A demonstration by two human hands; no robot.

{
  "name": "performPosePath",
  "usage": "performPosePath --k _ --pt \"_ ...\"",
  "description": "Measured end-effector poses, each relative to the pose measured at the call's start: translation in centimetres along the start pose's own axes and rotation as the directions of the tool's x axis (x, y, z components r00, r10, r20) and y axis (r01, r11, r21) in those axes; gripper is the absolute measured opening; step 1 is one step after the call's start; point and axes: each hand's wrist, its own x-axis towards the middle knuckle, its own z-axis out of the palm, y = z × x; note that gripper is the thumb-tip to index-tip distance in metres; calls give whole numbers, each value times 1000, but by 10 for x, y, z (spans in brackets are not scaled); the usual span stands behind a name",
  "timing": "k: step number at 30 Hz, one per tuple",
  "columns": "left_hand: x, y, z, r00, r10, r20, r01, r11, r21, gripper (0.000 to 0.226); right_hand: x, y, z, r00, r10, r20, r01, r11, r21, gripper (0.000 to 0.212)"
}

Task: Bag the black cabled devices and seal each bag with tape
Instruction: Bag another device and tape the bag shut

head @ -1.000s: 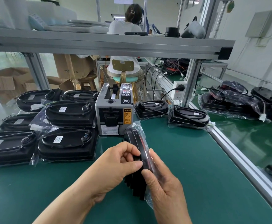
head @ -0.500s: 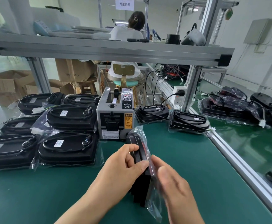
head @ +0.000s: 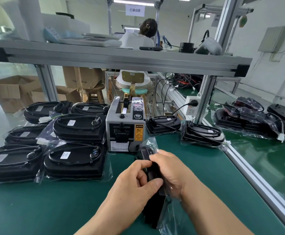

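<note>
Black and stood on its thin edge, the cabled device [head: 146, 154] was between our two hands, just in front of the tape dispenser [head: 125, 131] and a little to its right. Its long axis ran from us toward the dispenser, with the far end raised near the machine's front corner and the near end sloping down toward our wrists. A clear plastic bag [head: 152, 143] was wrapped around it, crinkling up past the far end and hanging loose at the near end. We could not tell which end was the open mouth. Our left hand [head: 133, 185] pinched the device's left face, thumb pressed against curled fingers. Our right hand [head: 173, 172] curled over the right face, fingers bent round bag and device together. The dispenser's tape outlet faced us, straight beyond the device's far end and slightly left of it. We judged that the left hand, on that side, had the shorter reach for tape while the right hand kept hold. To the left of the dispenser lay the finished bagged devices [head: 75, 160] in rows. To its right lay one bare device [head: 162, 123] and, beyond that, another bagged one [head: 202, 133], all on the green mat [head: 206, 175].
</note>
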Motion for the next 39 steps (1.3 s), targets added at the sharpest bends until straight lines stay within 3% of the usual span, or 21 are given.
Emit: performPosePath --k 5,10,13,16,20,25,32,37,39 --pt "-10 2 11 1000 -12 -7 12 1000 -13 32 -7 10 -8 994 -45 -95 48 999 20 18" --pt "-8 7 7 998 -23 63 25 999 -26 29 -16 9 -9 984 -147 -104 121 968 -221 32" --pt "13 5 -8 995 -102 -7 98 974 -206 11 -14 10 -11 976 -191 -100 152 938 -311 33" --pt "51 -9 -29 933 -295 -205 200 900 -387 10 -16 11 -10 982 -170 -81 139 945 -296 29" --pt "102 -23 -53 808 -501 -310 251 768 -589 8 -18 11 -11 975 -199 -97 158 934 -321 34" --pt "135 -29 -52 739 -627 -244 327 652 -685 14 -19 17 -9 968 -226 -112 171 914 -367 31" --pt "150 -22 -43 697 -696 -173 341 534 -774 11 -19 19 -15 945 -284 -161 205 900 -384 35" --pt "157 -18 -40 668 -725 -165 320 480 -817 12 -19 19 -17 938 -298 -178 219 905 -365 25" --pt "159 -17 -39 652 -736 -182 299 471 -830 12 -19 18 -17 939 -296 -174 212 900 -382 39"
